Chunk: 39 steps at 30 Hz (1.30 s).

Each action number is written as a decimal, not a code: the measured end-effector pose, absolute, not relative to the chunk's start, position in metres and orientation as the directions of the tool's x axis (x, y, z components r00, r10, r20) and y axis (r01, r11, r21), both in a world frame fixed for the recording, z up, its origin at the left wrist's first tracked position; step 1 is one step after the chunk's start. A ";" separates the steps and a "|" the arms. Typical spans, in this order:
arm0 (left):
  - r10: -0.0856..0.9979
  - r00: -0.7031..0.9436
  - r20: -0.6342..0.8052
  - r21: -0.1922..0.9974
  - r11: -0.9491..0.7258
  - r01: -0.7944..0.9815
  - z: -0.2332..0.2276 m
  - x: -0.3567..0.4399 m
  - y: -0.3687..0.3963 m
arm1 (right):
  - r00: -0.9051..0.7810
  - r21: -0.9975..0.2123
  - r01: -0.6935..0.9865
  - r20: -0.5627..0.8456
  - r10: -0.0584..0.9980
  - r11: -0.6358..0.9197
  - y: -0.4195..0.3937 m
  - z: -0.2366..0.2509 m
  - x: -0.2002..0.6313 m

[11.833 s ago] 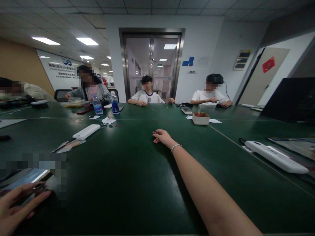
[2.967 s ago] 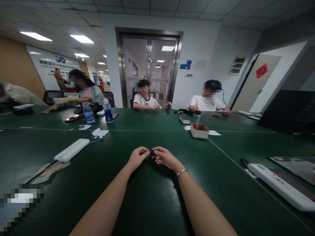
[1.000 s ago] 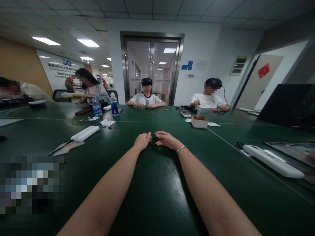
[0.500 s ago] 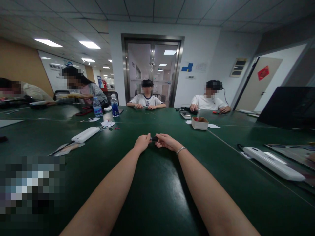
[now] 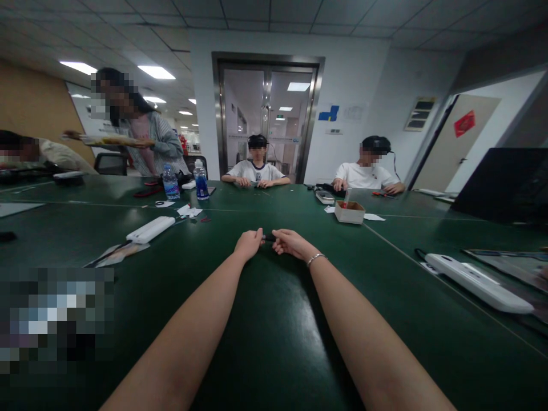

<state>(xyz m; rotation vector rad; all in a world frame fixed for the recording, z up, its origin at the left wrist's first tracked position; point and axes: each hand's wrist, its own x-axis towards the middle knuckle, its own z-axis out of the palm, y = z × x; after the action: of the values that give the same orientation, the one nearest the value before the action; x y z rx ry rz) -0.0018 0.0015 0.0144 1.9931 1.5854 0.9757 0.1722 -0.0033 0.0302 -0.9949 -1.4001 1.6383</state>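
Both arms stretch out over the dark green table (image 5: 265,319). Between my fingertips is a small, dark, stick-shaped object (image 5: 268,237), too small to name more exactly. My left hand (image 5: 249,245) pinches its left end, where a greyish part shows. At its right end, the thumb and fingers of my right hand (image 5: 291,242) are closed on it, the other fingers curled under. A silver bracelet circles my right wrist. Much of the object is hidden by the fingers.
White power strips lie left (image 5: 151,229) and right (image 5: 477,281). Ahead stand an open box (image 5: 350,212) and two bottles (image 5: 201,180). Paper scraps (image 5: 189,211) lie left. Several people are around the table; one stands (image 5: 141,137) holding something long. A dark screen (image 5: 505,185) is at right.
The person at the far left has risen from a lower position and holds the long object higher. My hands keep their grip on the dark object, and the view has shifted slightly.
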 end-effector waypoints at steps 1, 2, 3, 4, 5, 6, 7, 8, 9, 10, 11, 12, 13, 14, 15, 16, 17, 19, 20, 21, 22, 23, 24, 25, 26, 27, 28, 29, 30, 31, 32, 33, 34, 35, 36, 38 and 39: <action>0.958 0.104 0.268 0.694 -0.266 0.669 0.014 -0.002 0.002 | -0.414 -0.992 -0.057 -0.083 0.906 -0.116 -0.003 0.030 0.173; 0.958 0.102 0.267 0.698 -0.265 0.666 0.014 -0.002 0.003 | -0.419 -0.991 -0.066 -0.076 0.905 -0.114 -0.004 0.030 0.173; 0.959 0.101 0.264 0.701 -0.263 0.662 0.013 -0.002 0.003 | -0.430 -0.990 -0.081 -0.070 0.900 -0.115 -0.004 0.030 0.174; 0.960 0.100 0.262 0.704 -0.261 0.660 0.013 -0.002 0.003 | -0.443 -0.988 -0.095 -0.065 0.894 -0.119 -0.004 0.030 0.175; 0.960 0.100 0.260 0.704 -0.260 0.661 0.013 -0.003 0.003 | -0.455 -0.987 -0.102 -0.064 0.888 -0.123 -0.003 0.030 0.175; 0.960 0.100 0.260 0.702 -0.259 0.663 0.013 -0.003 0.003 | -0.465 -0.987 -0.099 -0.067 0.883 -0.127 -0.003 0.030 0.175; 0.960 0.101 0.261 0.699 -0.260 0.666 0.013 -0.003 0.003 | -0.471 -0.988 -0.085 -0.074 0.879 -0.129 -0.003 0.030 0.175; 0.959 0.102 0.264 0.696 -0.263 0.668 0.013 -0.003 0.003 | -0.471 -0.990 -0.066 -0.081 0.878 -0.126 -0.003 0.030 0.175; 0.958 0.103 0.266 0.694 -0.265 0.669 0.014 -0.003 0.002 | -0.470 -0.991 -0.048 -0.085 0.879 -0.121 -0.003 0.030 0.174; 0.958 0.104 0.267 0.695 -0.266 0.668 0.014 -0.003 0.001 | -0.469 -0.993 -0.038 -0.084 0.879 -0.115 -0.002 0.030 0.174; 0.958 0.106 0.265 0.698 -0.266 0.665 0.015 -0.003 0.001 | -0.468 -0.993 -0.038 -0.079 0.880 -0.110 -0.002 0.029 0.174; 0.960 0.106 0.261 0.702 -0.264 0.661 0.016 -0.003 0.000 | -0.470 -0.993 -0.046 -0.073 0.880 -0.106 -0.002 0.029 0.174; 0.961 0.106 0.255 0.706 -0.260 0.659 0.016 -0.003 -0.001 | -0.475 -0.993 -0.057 -0.067 0.877 -0.107 -0.002 0.029 0.174; 0.962 0.105 0.250 0.709 -0.256 0.657 0.017 -0.003 -0.002 | -0.480 -0.992 -0.066 -0.064 0.875 -0.109 -0.001 0.029 0.174; 0.963 0.106 0.247 0.711 -0.254 0.655 0.017 -0.003 -0.002 | -0.483 -0.991 -0.068 -0.065 0.873 -0.111 -0.001 0.028 0.174; 0.963 0.106 0.247 0.713 -0.255 0.654 0.018 -0.003 -0.002 | -0.479 -0.992 -0.063 -0.069 0.875 -0.112 -0.001 0.028 0.174; 0.963 0.105 0.249 0.712 -0.256 0.654 0.018 -0.002 -0.003 | -0.468 -0.993 -0.051 -0.075 0.880 -0.111 -0.001 0.028 0.173; 0.963 0.101 0.252 0.711 -0.255 0.656 0.018 -0.002 -0.002 | -0.437 -0.995 -0.024 -0.079 0.896 -0.099 0.000 0.027 0.173; 0.963 0.098 0.251 0.711 -0.252 0.656 0.018 -0.002 -0.002 | -0.428 -0.996 -0.019 -0.073 0.901 -0.089 0.000 0.027 0.172; 0.964 0.095 0.247 0.713 -0.247 0.656 0.018 -0.002 -0.002 | -0.428 -0.996 -0.024 -0.063 0.902 -0.081 -0.001 0.028 0.172; 0.966 0.095 0.242 0.716 -0.244 0.654 0.018 -0.002 -0.002 | -0.433 -0.996 -0.035 -0.054 0.900 -0.077 -0.001 0.028 0.172; 0.966 0.097 0.239 0.718 -0.243 0.652 0.018 -0.002 -0.002 | -0.439 -0.996 -0.046 -0.051 0.897 -0.079 -0.001 0.028 0.172; 0.966 0.098 0.237 0.718 -0.243 0.652 0.018 -0.002 -0.002 | -0.443 -0.995 -0.053 -0.053 0.895 -0.085 -0.001 0.028 0.172; 0.967 0.099 0.237 0.716 -0.242 0.655 0.018 -0.002 -0.003 | -0.441 -0.994 -0.051 -0.061 0.895 -0.093 -0.002 0.028 0.173; 0.966 0.099 0.238 0.711 -0.242 0.660 0.019 -0.002 -0.003 | -0.435 -0.994 -0.039 -0.073 0.898 -0.100 -0.002 0.029 0.173; 0.966 0.099 0.239 0.705 -0.242 0.666 0.019 -0.002 -0.003 | -0.431 -0.994 -0.023 -0.083 0.899 -0.103 -0.003 0.029 0.172; 0.966 0.099 0.240 0.701 -0.243 0.671 0.019 -0.002 -0.003 | -0.431 -0.995 -0.012 -0.085 0.899 -0.100 -0.003 0.030 0.172; 0.966 0.098 0.240 0.698 -0.242 0.674 0.019 -0.002 -0.003 | -0.434 -0.996 -0.011 -0.078 0.898 -0.092 -0.004 0.031 0.172; 0.966 0.098 0.241 0.697 -0.243 0.675 0.019 -0.002 -0.003 | -0.438 -0.996 -0.020 -0.069 0.896 -0.087 -0.005 0.031 0.172; 0.965 0.099 0.241 0.697 -0.243 0.675 0.019 -0.002 -0.003 | -0.442 -0.996 -0.034 -0.064 0.895 -0.088 -0.005 0.032 0.172; 0.965 0.099 0.241 0.698 -0.244 0.674 0.019 -0.002 -0.003 | -0.444 -0.994 -0.048 -0.064 0.894 -0.095 -0.006 0.033 0.172; 0.965 0.099 0.242 0.698 -0.244 0.674 0.018 -0.002 -0.002 | -0.443 -0.993 -0.052 -0.073 0.894 -0.107 -0.006 0.033 0.172; 0.965 0.100 0.243 0.696 -0.245 0.674 0.018 -0.002 -0.002 | -0.439 -0.992 -0.044 -0.087 0.894 -0.118 -0.006 0.033 0.172; 0.964 0.102 0.245 0.696 -0.248 0.674 0.018 -0.002 -0.002 | -0.435 -0.992 -0.027 -0.102 0.895 -0.126 -0.006 0.033 0.172; 0.964 0.103 0.245 0.697 -0.249 0.673 0.018 -0.002 -0.002 | -0.433 -0.992 -0.009 -0.112 0.894 -0.128 -0.006 0.033 0.172; 0.965 0.101 0.240 0.703 -0.245 0.668 0.017 -0.002 -0.002 | -0.443 -0.993 -0.004 -0.101 0.891 -0.114 -0.005 0.032 0.173; 0.967 0.099 0.235 0.708 -0.240 0.664 0.017 -0.002 -0.002 | -0.453 -0.994 -0.018 -0.086 0.888 -0.106 -0.004 0.032 0.173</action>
<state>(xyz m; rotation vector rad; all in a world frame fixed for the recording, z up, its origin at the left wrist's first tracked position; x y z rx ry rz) -0.0024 -0.0022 0.0172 1.9584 1.5927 0.9538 0.1734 -0.0042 0.0319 -0.9918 -1.4635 1.6450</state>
